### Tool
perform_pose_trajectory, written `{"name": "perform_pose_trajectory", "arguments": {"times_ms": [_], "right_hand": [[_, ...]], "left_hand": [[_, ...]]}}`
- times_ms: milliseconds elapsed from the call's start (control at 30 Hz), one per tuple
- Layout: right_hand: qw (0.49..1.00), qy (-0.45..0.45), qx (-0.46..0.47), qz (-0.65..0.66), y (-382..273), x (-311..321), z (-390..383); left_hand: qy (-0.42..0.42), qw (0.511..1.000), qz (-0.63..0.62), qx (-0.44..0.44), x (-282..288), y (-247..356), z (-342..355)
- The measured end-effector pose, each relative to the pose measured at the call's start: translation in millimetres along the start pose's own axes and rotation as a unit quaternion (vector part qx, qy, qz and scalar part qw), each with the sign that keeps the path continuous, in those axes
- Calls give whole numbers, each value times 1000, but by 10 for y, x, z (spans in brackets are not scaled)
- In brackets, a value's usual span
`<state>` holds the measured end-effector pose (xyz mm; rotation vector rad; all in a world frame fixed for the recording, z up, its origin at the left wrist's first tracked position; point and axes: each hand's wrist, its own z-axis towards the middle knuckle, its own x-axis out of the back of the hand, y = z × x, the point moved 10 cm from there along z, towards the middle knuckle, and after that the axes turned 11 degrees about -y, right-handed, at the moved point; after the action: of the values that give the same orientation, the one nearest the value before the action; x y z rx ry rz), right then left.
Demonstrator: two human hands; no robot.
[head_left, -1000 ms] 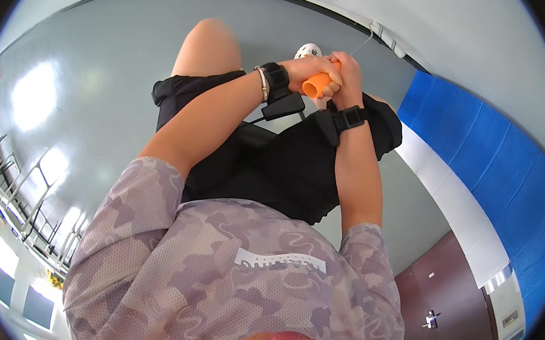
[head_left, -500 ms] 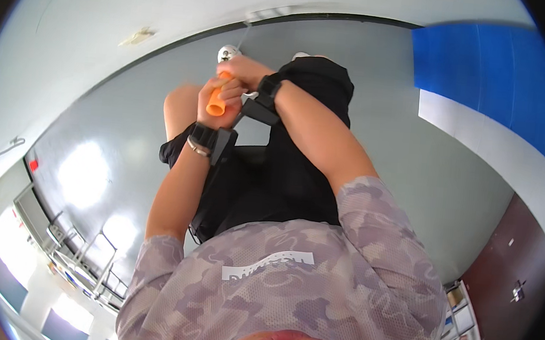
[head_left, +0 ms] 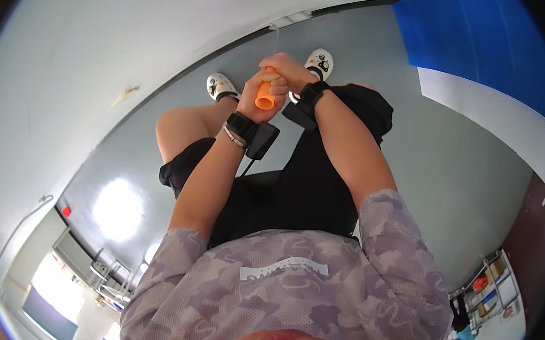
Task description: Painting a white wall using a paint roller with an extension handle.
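Note:
Both my hands are wrapped round an orange tubular handle, its open hollow end tipped toward me. My left hand grips nearest that end. Just beyond it, my right hand is closed higher up the same handle. A thin pale shaft shows past my hands and runs toward a whitish flat piece at the foot of the wall; most of the shaft is hidden behind my hands. Whether that piece is the tool's head, I cannot tell. Black devices are strapped to both wrists.
A white wall runs along the far left above the grey floor. To the right stands a blue and white panel. Shelves and another person are at the lower right. White clogs are on my feet.
My hands and the orange handle have shifted right and slightly nearer in the picture. Both clogs now show fully, and the wall and floor have turned in view.

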<state>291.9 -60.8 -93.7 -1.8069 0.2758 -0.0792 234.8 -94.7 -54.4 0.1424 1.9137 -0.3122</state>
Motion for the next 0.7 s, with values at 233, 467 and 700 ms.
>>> {"name": "perform_pose_trajectory", "arguments": {"times_ms": [233,467,700], "right_hand": [[840,219,33,496,-256,933,-652],[834,177,91,515,-329,748,-386],[842,301,12,448,-98,689,-367]], "left_hand": [[-172,970,-132,110,-827,-330,845],[13,982,149,111,-605,42,436],[217,640,686,271,-675,362,241]]}}
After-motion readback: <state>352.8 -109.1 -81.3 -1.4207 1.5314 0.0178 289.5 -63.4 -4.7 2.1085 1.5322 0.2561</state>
